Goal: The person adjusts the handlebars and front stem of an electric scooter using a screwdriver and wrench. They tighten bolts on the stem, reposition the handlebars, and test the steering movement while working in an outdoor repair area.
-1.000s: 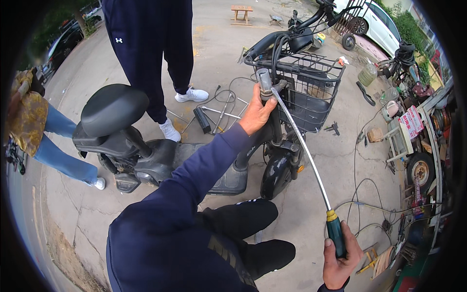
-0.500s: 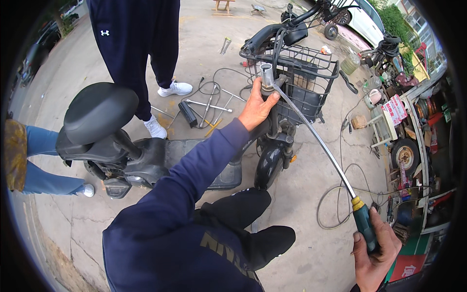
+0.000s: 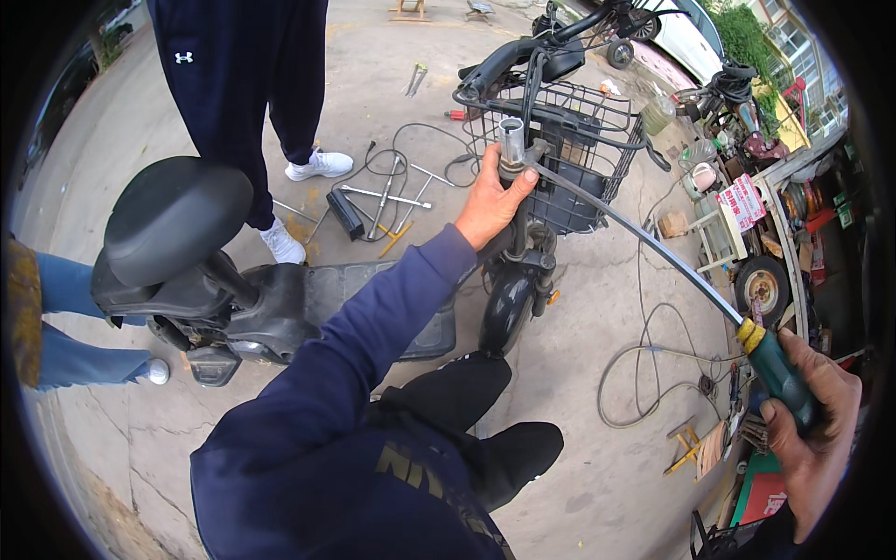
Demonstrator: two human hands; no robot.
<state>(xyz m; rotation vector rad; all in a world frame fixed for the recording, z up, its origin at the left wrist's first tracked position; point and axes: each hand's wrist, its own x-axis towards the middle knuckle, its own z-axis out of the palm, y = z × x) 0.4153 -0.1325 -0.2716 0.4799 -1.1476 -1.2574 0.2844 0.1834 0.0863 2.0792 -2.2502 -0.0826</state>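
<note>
My right hand (image 3: 821,420) is closed round the green and yellow handle of a long screwdriver (image 3: 644,235). Its steel shaft slants up leftward, the tip meeting the collar nut area beside my left thumb. My left hand (image 3: 492,201) wraps round the base of a bare metal steering tube (image 3: 511,140), thumb near the tip; the exact contact there is partly hidden. This tube stands up from the front of a black electric scooter (image 3: 373,289). The detached handlebar assembly (image 3: 504,65) hangs by its cables over the black wire basket (image 3: 588,121).
Wrenches and bars (image 3: 387,201) lie on the concrete by a black box (image 3: 345,215). A person in dark trousers (image 3: 247,103) stands beyond the scooter; another in jeans (image 3: 79,355) is behind the seat (image 3: 177,215). Cable loops (image 3: 607,401) and a cluttered rack with a wheel (image 3: 763,289) lie right.
My right hand has swung the screwdriver handle to the right and slightly upward, so the shaft lies flatter. My left hand keeps its hold on the tube.
</note>
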